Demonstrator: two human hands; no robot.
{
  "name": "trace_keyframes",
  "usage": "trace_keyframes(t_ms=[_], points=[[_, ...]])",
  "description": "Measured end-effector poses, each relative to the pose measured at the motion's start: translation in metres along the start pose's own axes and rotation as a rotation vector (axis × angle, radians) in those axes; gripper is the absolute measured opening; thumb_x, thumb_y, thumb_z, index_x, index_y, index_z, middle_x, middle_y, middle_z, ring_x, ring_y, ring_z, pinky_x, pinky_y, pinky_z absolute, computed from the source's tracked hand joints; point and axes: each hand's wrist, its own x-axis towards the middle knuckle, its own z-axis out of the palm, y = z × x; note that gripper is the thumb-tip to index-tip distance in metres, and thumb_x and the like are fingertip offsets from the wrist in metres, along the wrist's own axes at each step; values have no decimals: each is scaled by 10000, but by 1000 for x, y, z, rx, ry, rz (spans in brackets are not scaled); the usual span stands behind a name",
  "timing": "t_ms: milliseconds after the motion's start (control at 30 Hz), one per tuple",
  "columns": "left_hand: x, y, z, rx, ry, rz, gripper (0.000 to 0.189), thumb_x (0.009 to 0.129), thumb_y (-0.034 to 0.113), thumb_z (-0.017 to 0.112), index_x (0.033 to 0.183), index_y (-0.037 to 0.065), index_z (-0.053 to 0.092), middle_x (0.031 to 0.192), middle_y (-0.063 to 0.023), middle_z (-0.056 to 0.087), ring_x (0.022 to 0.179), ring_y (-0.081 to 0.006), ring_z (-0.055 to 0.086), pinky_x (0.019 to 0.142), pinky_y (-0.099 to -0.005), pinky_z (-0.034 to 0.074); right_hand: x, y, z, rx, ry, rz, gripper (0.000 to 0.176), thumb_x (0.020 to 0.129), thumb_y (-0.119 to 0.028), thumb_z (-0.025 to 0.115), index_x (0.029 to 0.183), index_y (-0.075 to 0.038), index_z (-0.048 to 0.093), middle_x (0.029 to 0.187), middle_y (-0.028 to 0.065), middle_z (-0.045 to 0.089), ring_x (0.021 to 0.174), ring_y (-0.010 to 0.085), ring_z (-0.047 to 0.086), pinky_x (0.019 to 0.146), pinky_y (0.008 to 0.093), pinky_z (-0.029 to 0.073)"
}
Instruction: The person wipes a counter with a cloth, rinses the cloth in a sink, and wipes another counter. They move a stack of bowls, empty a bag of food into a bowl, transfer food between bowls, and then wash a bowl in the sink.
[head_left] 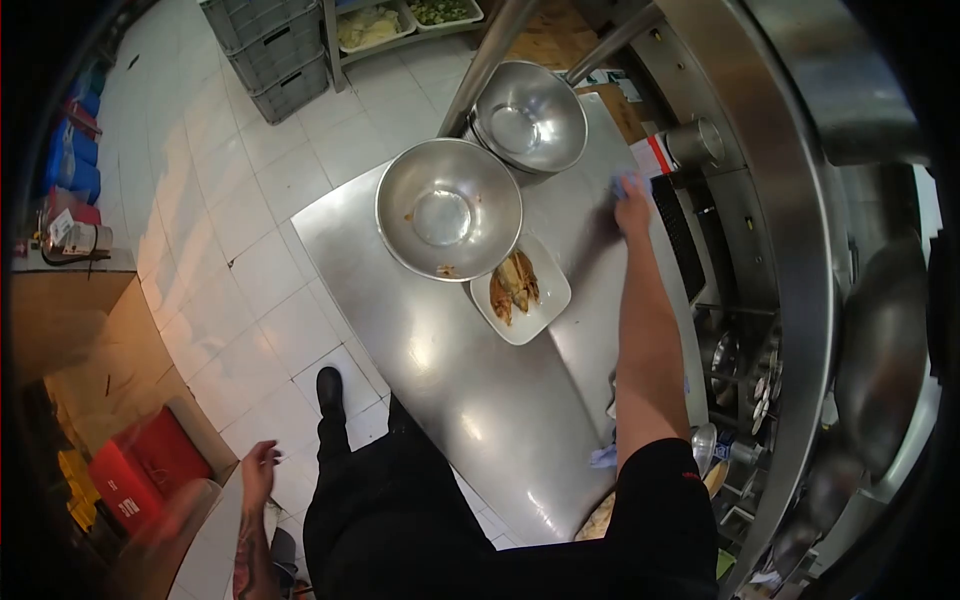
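Black sleeve [662,510]; right hand [632,210] holds blue cloth [621,184] (left hand [260,468] loose).

1. The person is wearing a black short-sleeved top, its right sleeve [665,490] hanging loose and wide around the upper arm and ending above the elbow.
2. Small red marking [692,476] is showing near the hem of that sleeve, its characters being too small to read.
3. Black clothing [400,500] is covering the lap and thighs; its folds are blending together, hiding where one garment is ending and another beginning.
4. A black trouser leg [334,436] is running down to a dark, smooth shoe [329,390] that is showing a rounded toe and a slight shine.
5. A dark patterned tattoo [256,570] is covering part of the left forearm.
6. The left hand [262,458] and right hand [631,208] are both going ungloved.
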Motion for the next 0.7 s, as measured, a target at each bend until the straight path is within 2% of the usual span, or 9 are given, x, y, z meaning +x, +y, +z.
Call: trace_keyframes(t_ms=[33, 167, 233, 367, 400, 467, 533, 600, 700], points=[[1, 53, 24, -50, -89, 13, 236, 981, 88, 502, 1151, -18, 627, 868, -83, 681, 756, -127, 633, 672, -266, 520, 8, -54, -18, 155, -10, -95, 535, 769, 17, 486, 1256, -143, 636, 1446, 101, 486, 1283, 325, 497, 1054, 367, 399], [12, 256, 114, -161, -465, 254, 257, 971, 130, 553, 1193, 9, 601, 809, -57, 621, 745, -107, 636, 679, -261, 522, 3, -114, -33, 595, -184, -97, 495, 698, 88, 446, 1094, -43, 713, 1334, 72, 608, 1181, 237, 590, 1011, 266, 411], [40, 312, 153, -185, -481, 414, 381, 979, 179, 551, 1314, 10, 488, 851, -75, 623, 670, -145, 642, 632, -280, 514, -22, -103, -40, 730, -359, -145, 440, 651, 97, 458, 980, 15, 737, 1260, 68, 660, 1081, 199, 627, 945, 244, 449], [103, 393, 212, -209, -378, 329, 519, 981, 281, 529, 1354, -53, 392, 816, -162, 660, 616, -230, 689, 595, -330, 528, -121, -83, -76, 578, -517, 72, 265, 725, 28, 495, 814, 21, 744, 1158, 57, 709, 1002, 169, 640, 795, 263, 492], [109, 405, 220, -206, -388, 330, 519, 981, 281, 529, 1354, -53, 392, 816, -162, 660, 616, -230, 689, 595, -330, 528, -158, -66, -64, 749, -392, 18, 403, 807, -72, 491, 1147, -104, 705, 866, 80, 741, 681, 108, 623, 629, 231, 466], [119, 418, 233, -167, -387, 287, 509, 969, 223, 505, 1333, -103, 361, 696, -176, 653, 551, -248, 673, 566, -357, 537, -228, -91, -102, 457, -394, -52, 345, 842, -24, 468, 1075, -47, 722, 1050, 83, 715, 833, 144, 629, 688, 262, 465], [133, 399, 252, -198, -358, 359, 474, 960, 181, 485, 1305, -120, 365, 649, -174, 642, 532, -258, 667, 555, -365, 539, -294, -112, -115, 785, -363, 37, 303, 752, 15, 531, 853, -123, 781, 1178, 96, 687, 985, 211, 554, 845, 301, 425], [136, 393, 255, -232, -316, 429, 440, 950, 140, 465, 1278, -137, 368, 603, -172, 631, 514, -267, 661, 545, -372, 542, -331, -138, -126, 562, -247, -99, 447, 610, 92, 566, 964, -118, 740, 1345, 31, 607, 923, 273, 537, 901, 346, 400], [109, 377, 246, -226, -329, 432, 259, 953, 85, 423, 1112, -120, 426, 607, -181, 631, 501, -251, 655, 512, -358, 536, -316, -133, -123, 490, -203, -132, 572, 585, 139, 568, 1076, -125, 699, 1354, 62, 595, 910, 311, 550, 901, 360, 407]])
